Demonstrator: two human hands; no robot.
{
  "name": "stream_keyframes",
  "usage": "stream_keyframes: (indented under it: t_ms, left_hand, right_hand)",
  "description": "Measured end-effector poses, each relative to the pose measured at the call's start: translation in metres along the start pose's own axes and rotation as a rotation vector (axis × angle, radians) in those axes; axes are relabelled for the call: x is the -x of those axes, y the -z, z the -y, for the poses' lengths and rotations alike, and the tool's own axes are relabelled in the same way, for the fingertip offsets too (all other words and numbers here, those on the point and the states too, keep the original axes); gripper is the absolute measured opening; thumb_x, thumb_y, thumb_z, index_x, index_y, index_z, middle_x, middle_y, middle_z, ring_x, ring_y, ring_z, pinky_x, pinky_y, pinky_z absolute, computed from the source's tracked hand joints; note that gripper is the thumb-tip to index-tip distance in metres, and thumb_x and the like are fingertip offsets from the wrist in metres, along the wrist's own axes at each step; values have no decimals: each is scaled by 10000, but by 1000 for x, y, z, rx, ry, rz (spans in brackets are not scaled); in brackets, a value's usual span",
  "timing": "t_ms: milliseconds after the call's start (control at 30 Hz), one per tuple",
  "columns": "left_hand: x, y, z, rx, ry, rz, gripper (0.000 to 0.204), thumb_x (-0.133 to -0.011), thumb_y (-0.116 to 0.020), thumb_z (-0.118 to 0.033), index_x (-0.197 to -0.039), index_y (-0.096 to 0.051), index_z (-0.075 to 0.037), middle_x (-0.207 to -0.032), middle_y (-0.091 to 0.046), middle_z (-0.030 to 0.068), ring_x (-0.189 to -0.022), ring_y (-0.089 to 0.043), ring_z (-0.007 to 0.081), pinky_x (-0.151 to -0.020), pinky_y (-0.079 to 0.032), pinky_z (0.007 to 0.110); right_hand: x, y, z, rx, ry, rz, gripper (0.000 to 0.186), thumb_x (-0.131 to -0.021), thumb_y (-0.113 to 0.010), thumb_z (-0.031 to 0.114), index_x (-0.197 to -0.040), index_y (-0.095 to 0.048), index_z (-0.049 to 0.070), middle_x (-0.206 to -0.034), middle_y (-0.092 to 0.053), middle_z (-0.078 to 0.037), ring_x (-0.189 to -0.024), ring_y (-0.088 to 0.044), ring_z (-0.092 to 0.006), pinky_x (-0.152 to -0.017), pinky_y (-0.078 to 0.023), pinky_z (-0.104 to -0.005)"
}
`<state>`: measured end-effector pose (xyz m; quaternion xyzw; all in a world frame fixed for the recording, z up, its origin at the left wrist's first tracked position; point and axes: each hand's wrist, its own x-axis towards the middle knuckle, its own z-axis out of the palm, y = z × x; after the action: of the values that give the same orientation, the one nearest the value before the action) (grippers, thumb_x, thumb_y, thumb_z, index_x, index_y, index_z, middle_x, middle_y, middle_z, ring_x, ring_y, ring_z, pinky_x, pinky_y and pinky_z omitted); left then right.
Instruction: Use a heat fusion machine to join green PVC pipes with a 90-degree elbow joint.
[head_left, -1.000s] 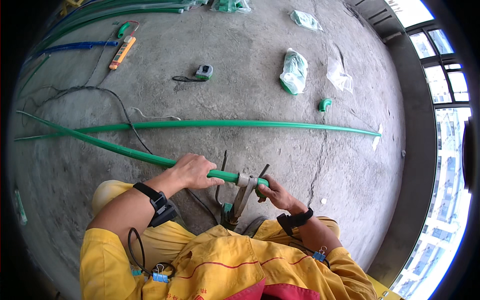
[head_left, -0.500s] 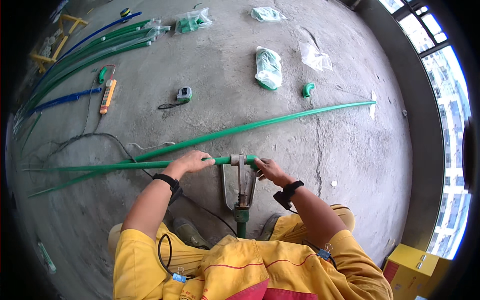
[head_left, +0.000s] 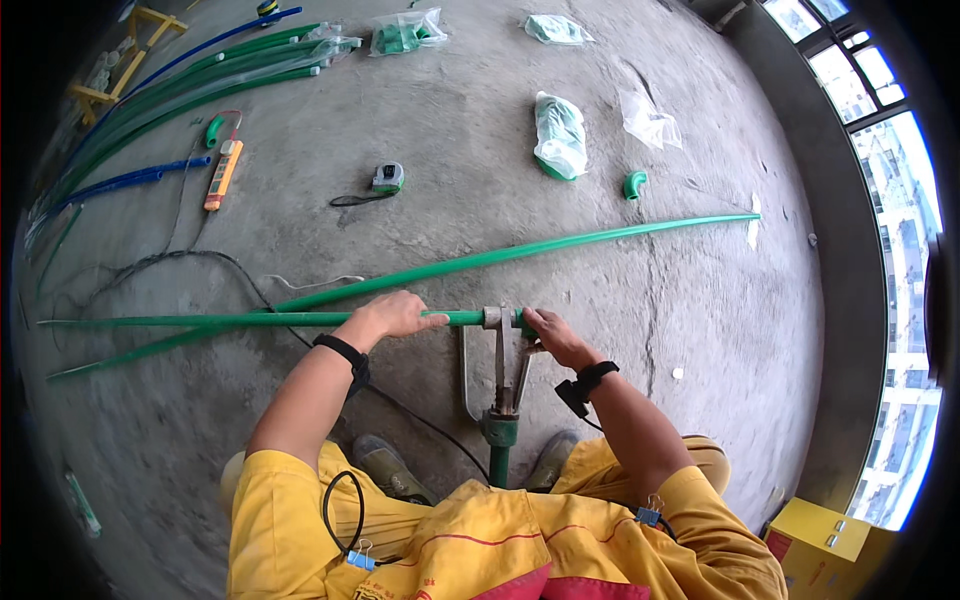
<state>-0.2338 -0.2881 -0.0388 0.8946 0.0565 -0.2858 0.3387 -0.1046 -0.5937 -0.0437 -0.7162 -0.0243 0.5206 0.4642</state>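
Observation:
In front of me a pipe-welding iron [head_left: 500, 430] stands upright on a metal stand, its grey heating die [head_left: 494, 318] at the top. On the left side of the die sits the end of a long green plastic pipe [head_left: 465, 318]. My left hand [head_left: 394, 314] is wrapped over this pipe, a short way from the die. Against the right side of the die is a green elbow fitting [head_left: 521, 318], which my right hand [head_left: 558, 338] grips. The right fingers hide most of the elbow.
Another long green pipe [head_left: 440, 263] lies slantwise beyond, crossing under the held one. A black cable [head_left: 425, 415] runs to the iron. Farther off lie a tape measure [head_left: 388, 178], a loose elbow [head_left: 634, 185], bagged fittings [head_left: 560, 135] and an orange power strip [head_left: 224, 175]. A yellow box [head_left: 822, 528] stands at right.
The whole view has shifted, so floor items sit farther right. Both hands keep their grips on the pipe and elbow; the right fingers now cover more of the elbow.

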Motion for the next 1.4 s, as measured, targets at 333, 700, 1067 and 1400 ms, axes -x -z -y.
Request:
stream_keyframes:
  t_ms: [333, 700, 1067, 1400]
  left_hand:
    - [9, 3, -4, -164, -62, -75, 753, -903, -446, -699, -708, -669, -7, -741, -660, 225, -771, -642, 414, -725, -514, 511]
    - [11, -1, -5, -194, -37, -100, 758, -900, -420, -717, -742, -685, -25, -774, -671, 214, -792, -650, 403, -745, -524, 505]
    - [7, -3, -7, -240, 34, -46, 811, -891, -351, -762, -758, -699, -41, -822, -690, 200, -854, -662, 381, -785, -523, 489]
    - [4, -5, -7, -238, 35, -56, 812, -882, -343, -772, -747, -689, -49, -819, -690, 186, -853, -664, 372, -772, -526, 493]
  right_hand:
    - [4, -7, 9, 80, 40, -26, 508, -1014, -459, 477, -1122, -589, -2, -968, -583, -78, -848, -573, -174, -735, -546, -347]
    - [-1, -3, 5, 90, 1, -23, 505, -1003, -468, 504, -1121, -606, 33, -974, -583, -56, -856, -564, -152, -752, -537, -336]
    - [-11, 9, -8, -9, -10, -71, 548, -929, -579, 544, -986, -683, 9, -842, -613, -64, -727, -578, -162, -649, -526, -333]
    - [-6, 24, 9, -143, -259, -29, 418, -920, -594, 506, -834, -656, 102, -728, -570, -25, -575, -486, -130, -506, -435, -290]
